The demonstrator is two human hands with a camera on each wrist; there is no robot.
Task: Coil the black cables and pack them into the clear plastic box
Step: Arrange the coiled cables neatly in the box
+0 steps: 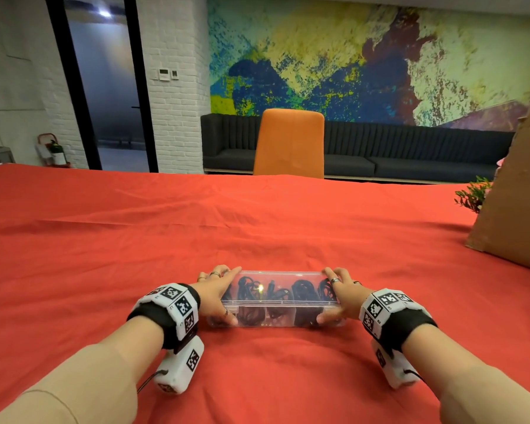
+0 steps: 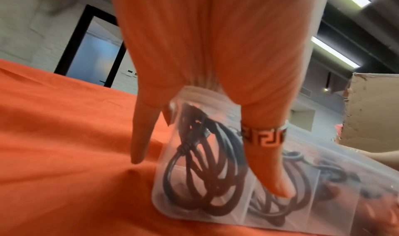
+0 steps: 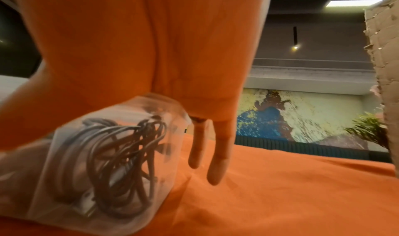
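Note:
The clear plastic box (image 1: 280, 301) lies lengthwise on the red cloth in front of me, lid down. Coiled black cables (image 1: 303, 290) fill its compartments. My left hand (image 1: 224, 293) grips the box's left end, thumb on the near wall and fingers over the lid. My right hand (image 1: 337, 296) grips the right end the same way. In the left wrist view, the ringed thumb (image 2: 267, 168) presses the box (image 2: 164, 193) over a tied coil (image 2: 194, 163). The right wrist view shows the box (image 3: 54, 180) with a cable bundle (image 3: 121, 163), and two fingers (image 3: 218, 163) hanging past its end.
The table (image 1: 257, 224) wears a wrinkled red cloth. A large cardboard box (image 1: 514, 209) stands at the right edge, with a small plant (image 1: 471, 197) behind it. An orange chair (image 1: 289, 145) sits at the table's far side, with a dark sofa beyond.

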